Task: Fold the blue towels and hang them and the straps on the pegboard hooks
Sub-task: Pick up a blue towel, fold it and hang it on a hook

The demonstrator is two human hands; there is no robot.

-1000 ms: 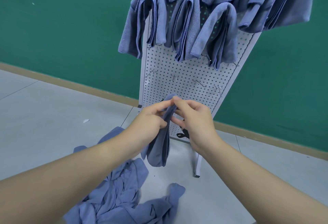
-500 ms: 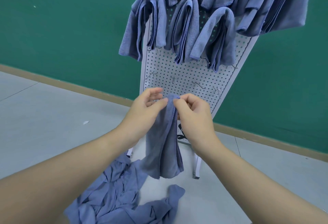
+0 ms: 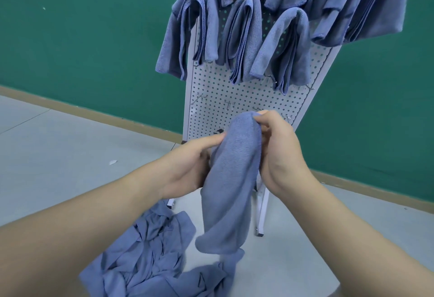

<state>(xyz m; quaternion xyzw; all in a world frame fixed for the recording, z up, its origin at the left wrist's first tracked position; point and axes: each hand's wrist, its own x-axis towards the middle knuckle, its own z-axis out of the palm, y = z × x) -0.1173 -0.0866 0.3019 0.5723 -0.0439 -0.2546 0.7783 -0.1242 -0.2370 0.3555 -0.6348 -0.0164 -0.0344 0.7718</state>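
- One folded blue towel (image 3: pixel 231 179) hangs doubled over in front of the pegboard (image 3: pixel 211 90), its loose ends dangling toward the floor (image 3: pixel 70 155).
- Right hand (image 3: pixel 279 153) pinches the towel's folded top, fingers curled round the fold — just beside a bare hook (image 3: pixel 287 116).
- Left hand (image 3: pixel 187 167) grips the towel's left edge lower down, thumb pressed against the cloth.
- Three folded towels (image 3: pixel 242 38) hang side by side on hooks above; more crowd the top edge.
- Crumpled blue towels (image 3: pixel 145 256) lie heaped on the floor below.
- No writing or label is readable anywhere.
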